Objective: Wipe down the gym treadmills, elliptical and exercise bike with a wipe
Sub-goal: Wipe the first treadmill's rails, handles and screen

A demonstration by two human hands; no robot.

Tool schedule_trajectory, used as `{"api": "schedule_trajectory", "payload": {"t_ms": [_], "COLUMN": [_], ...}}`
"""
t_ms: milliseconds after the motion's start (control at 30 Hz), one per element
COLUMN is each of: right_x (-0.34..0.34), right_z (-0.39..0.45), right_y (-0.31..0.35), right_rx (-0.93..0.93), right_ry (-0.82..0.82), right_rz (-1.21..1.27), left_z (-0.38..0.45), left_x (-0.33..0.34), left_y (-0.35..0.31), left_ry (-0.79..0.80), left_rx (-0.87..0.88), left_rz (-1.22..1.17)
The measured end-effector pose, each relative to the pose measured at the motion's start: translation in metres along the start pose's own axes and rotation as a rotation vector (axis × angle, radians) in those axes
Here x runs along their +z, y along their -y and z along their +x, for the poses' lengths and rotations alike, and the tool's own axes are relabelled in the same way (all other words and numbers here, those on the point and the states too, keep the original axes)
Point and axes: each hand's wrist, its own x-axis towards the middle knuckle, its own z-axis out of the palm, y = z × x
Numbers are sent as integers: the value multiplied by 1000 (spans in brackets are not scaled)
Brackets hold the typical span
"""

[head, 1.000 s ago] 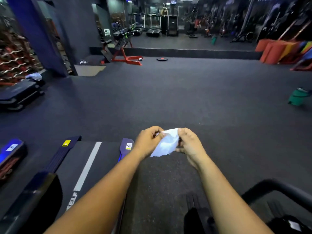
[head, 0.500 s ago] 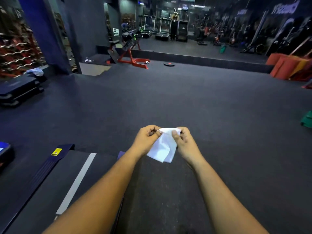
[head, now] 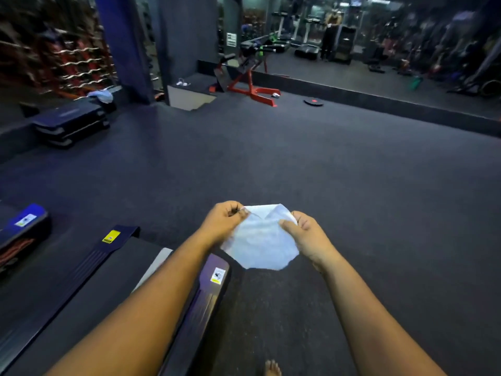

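1. Since half a second ago the wipe [head: 260, 240] has been opened out wider between the hands, and the view has dipped, showing more of the treadmill [head: 89, 297].
2. One treadmill deck lies low and left, its long axis running away from the person; the left hand [head: 223, 222] is nearer it.
3. One wipe hangs in the air, pinched at its top corners by the left hand and right hand [head: 307, 237].
4. A second machine [head: 23, 229] lies at the far left.

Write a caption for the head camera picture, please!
Both hands, left hand and right hand, spread a white wipe above the treadmill.
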Motion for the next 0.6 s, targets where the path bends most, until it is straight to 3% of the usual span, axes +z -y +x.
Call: {"api": "schedule_trajectory", "payload": {"t_ms": [100, 200, 300, 467, 533, 600], "right_x": [-5, -3, 4, 39, 71, 107], "right_z": [57, 113, 161, 221, 235, 239], "right_y": [-5, 0, 18, 31, 30, 33], "right_rx": [-43, -205, -310, -178, -122, -221], "right_ry": [151, 207, 310, 721, 789, 839], "right_rz": [-308, -493, -416, -181, -114, -159], "left_z": [25, 42, 51, 41, 30, 17], "left_x": [-27, -43, -50, -75, -90, -107], "left_y": [4, 2, 4, 2, -2, -8], "left_ry": [-69, -129, -162, -309, -338, -347], "left_rx": [-27, -40, -116, -216, -225, -232], "left_rz": [91, 178, 111, -7, -23, -7]}}
